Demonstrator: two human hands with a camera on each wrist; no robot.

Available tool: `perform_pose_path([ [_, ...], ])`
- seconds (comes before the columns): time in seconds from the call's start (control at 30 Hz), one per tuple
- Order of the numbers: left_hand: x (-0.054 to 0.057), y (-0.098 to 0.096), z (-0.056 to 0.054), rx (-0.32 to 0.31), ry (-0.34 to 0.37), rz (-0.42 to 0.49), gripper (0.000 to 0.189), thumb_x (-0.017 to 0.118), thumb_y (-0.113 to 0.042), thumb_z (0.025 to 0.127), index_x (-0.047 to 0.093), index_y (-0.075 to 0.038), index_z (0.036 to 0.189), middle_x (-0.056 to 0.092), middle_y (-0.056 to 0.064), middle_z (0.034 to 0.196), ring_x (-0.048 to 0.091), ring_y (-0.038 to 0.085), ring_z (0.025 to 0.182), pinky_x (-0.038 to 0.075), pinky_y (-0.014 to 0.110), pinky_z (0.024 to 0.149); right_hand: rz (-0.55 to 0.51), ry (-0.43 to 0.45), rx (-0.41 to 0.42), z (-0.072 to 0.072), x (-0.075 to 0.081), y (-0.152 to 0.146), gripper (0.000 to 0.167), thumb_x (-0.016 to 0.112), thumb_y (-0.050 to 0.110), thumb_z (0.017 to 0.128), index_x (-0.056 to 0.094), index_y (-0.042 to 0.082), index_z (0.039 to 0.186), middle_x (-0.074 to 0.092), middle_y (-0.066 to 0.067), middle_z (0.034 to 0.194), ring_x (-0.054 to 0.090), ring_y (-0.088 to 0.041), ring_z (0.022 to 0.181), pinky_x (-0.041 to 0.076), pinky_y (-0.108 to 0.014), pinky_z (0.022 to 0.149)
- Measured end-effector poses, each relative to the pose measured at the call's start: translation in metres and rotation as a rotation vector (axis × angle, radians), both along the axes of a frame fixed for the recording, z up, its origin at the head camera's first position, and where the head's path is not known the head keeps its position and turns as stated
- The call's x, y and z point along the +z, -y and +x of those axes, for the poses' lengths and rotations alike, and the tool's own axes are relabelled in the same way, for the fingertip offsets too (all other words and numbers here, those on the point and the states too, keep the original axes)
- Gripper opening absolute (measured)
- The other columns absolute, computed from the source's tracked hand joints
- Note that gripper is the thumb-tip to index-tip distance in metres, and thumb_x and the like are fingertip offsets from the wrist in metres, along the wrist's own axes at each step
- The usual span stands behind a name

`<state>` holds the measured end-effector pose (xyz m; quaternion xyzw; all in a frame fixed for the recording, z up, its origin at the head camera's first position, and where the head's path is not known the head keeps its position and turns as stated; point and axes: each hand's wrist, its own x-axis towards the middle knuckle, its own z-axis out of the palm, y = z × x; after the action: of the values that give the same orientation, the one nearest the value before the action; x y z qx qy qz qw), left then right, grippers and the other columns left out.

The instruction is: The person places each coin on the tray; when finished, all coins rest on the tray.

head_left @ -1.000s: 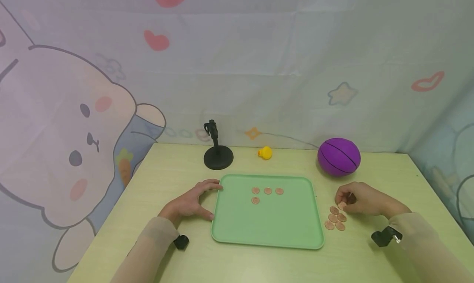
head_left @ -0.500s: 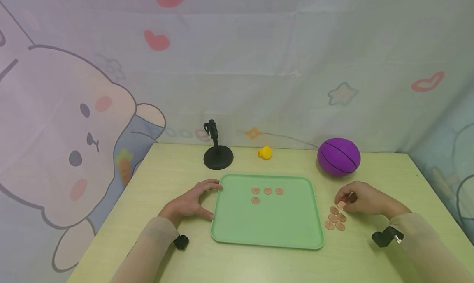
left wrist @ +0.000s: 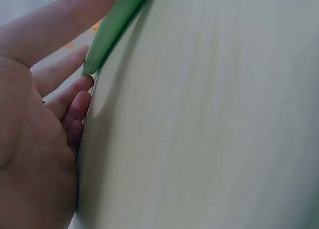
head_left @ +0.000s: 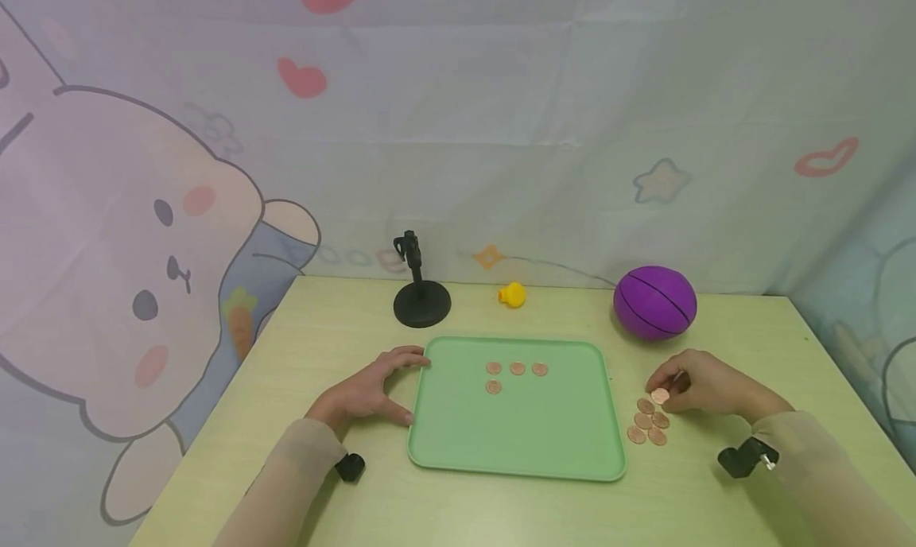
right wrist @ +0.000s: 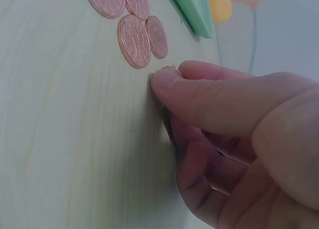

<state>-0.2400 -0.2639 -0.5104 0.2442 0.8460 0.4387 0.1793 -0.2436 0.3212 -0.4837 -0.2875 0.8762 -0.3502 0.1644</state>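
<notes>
Coins on the tray: you've got four coins in the far half of the green tray, three in a row plus one nearer you, just under the leftmost.
Loose coins: five, bunched on the surface right of the tray.
Pinched coin: just one, between the thumb and fingers of your right hand, at the bunch's far end.
Left hand: yours has thumb and fingers spread apart, tips at the tray's left rim.
In the way: the tray's right rim sits between your two coin groups.
Far side: one black stand left, one yellow toy mid, one purple ball right.
</notes>
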Motion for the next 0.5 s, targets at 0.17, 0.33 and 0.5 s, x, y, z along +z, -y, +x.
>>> perform_pose_path([
  [0.17,-0.0005,0.0002,-0.0002,-0.005,-0.006,0.0,0.089,0.098,-0.023,0.069,0.058,-0.021,0.148,0.031,0.005,0.168,0.02,0.035,0.156,0.014,0.064,0.123,0.025,-0.014,-0.013,0.0001,-0.0009,0.0003,0.026,0.087,0.005,0.082,0.081,0.005,0.107,0.074,0.003,0.095,0.064,-0.003,0.081,0.057,-0.024,0.074],
  [0.33,-0.0013,0.0004,-0.0007,-0.003,-0.007,-0.002,0.088,0.098,-0.023,0.069,0.058,-0.022,0.148,0.031,0.005,0.168,0.02,0.035,0.156,0.014,0.064,0.123,0.063,-0.084,-0.002,-0.0014,-0.0026,0.0008,0.023,0.087,0.008,0.083,0.08,0.006,0.106,0.071,0.006,0.093,0.061,-0.001,0.082,0.056,-0.024,0.074],
  [0.5,-0.0018,0.0003,-0.0011,0.001,-0.001,-0.001,0.088,0.098,-0.022,0.069,0.058,-0.022,0.148,0.031,0.005,0.168,0.019,0.035,0.156,0.013,0.064,0.123,0.085,-0.162,-0.006,0.0002,-0.0039,0.0036,0.018,0.085,0.009,0.086,0.078,0.008,0.103,0.067,0.007,0.091,0.059,-0.002,0.082,0.055,-0.024,0.074],
])
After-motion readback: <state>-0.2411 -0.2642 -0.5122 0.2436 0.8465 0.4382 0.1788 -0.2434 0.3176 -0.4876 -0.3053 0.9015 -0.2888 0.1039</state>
